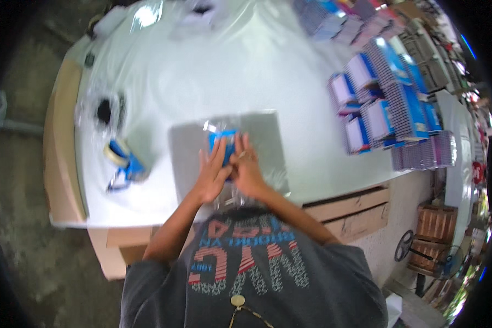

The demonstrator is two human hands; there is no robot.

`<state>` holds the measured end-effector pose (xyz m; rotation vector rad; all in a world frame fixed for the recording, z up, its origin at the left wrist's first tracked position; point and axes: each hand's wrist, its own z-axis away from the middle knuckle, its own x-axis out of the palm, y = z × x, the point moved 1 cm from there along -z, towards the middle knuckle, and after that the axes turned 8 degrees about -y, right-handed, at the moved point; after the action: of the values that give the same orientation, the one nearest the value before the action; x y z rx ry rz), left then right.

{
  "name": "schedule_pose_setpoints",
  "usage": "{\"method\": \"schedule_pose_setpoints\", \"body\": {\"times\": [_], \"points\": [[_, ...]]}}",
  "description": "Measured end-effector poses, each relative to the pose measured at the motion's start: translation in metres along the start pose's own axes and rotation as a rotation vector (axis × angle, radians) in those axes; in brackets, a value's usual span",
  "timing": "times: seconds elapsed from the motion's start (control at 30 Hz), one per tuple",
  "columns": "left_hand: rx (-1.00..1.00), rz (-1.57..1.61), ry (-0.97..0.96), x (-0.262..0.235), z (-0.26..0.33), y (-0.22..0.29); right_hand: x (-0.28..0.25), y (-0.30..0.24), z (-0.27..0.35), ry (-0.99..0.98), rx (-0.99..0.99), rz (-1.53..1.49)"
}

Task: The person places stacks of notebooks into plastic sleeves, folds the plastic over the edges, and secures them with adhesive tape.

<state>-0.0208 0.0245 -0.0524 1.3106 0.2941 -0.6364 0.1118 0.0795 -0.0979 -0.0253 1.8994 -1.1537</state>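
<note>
A small blue-covered item (222, 134), which looks like a notebook, lies in clear plastic film on a flat grey sheet (187, 147) before me. My left hand (214, 174) rests flat on it with its fingers stretched forward. Beside it, my right hand (248, 172) also lies on the item, fingers extended and holding nothing. Both thumbs come close together near the item's lower edge. Clear plastic shows around the hands, and the item's middle is hidden beneath them.
A blue tape dispenser (128, 164) stands to the left, with a roll of clear film (105, 111) beyond it. Stacked spiral notebooks (396, 93) fill the table's right side, and more stacks (344, 22) stand at the far right. A cardboard piece (63, 147) lines the left edge.
</note>
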Motion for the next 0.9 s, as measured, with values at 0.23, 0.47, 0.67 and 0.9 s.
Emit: {"method": "schedule_pose_setpoints", "body": {"times": [0.23,0.47,0.67,0.9], "points": [[0.048,-0.024,0.475,-0.073,-0.082,-0.088,-0.013,-0.016,-0.008,-0.125,-0.047,0.213],[-0.081,-0.105,0.445,-0.116,-0.156,-0.067,-0.017,-0.015,-0.004,-0.123,-0.014,0.308],[-0.267,-0.554,0.245,-0.09,-0.119,-0.001,-0.013,-0.008,0.001,-0.138,0.0,0.259],[-0.096,0.187,0.707,-0.095,-0.086,-0.015,-0.013,-0.013,-0.001,-0.16,0.047,0.194]]}}
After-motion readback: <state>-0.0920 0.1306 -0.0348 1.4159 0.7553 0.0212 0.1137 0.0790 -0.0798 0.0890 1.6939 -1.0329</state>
